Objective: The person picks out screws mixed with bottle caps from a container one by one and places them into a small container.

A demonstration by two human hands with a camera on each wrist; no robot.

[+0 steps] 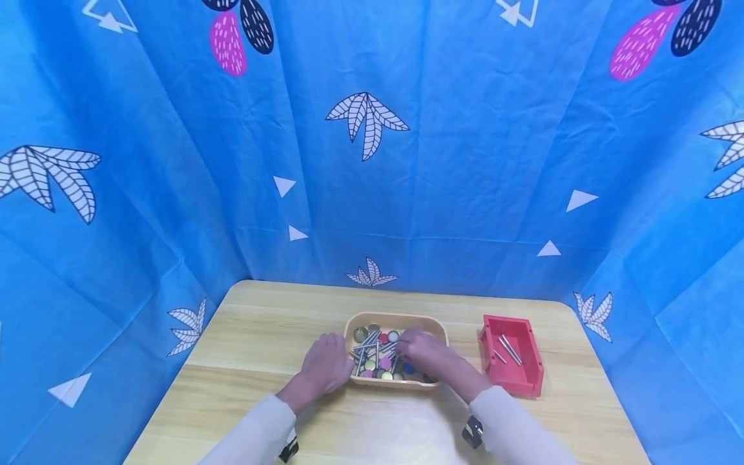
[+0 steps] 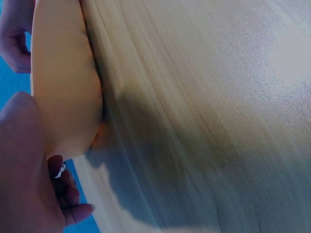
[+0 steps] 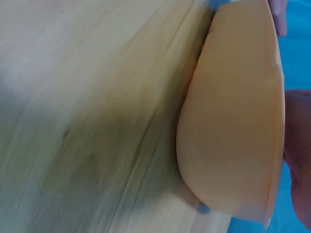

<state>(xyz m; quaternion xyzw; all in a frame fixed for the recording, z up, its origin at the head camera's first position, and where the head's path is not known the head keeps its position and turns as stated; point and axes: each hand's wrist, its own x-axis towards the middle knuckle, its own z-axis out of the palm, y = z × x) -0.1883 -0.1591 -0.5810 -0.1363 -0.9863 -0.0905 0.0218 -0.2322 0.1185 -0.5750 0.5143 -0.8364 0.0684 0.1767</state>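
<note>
On the left, the person's left hand [image 1: 325, 363] had its grip clamped on the left end of a tan plastic tray [image 1: 395, 383], its fingers curled outside. The tray stood on the wooden bench [image 1: 261, 336], filled with slim metal rods [image 1: 377, 354] lying crisscross among multicoloured bottle caps [image 1: 370, 365]. At its right end, the right hand [image 1: 427, 354] reached inside over the contents; whether its grip had closed on anything could not be told. Farther right, apart from the tray, a red plastic bin [image 1: 526, 389] held a few silvery pins [image 1: 509, 349].
</note>
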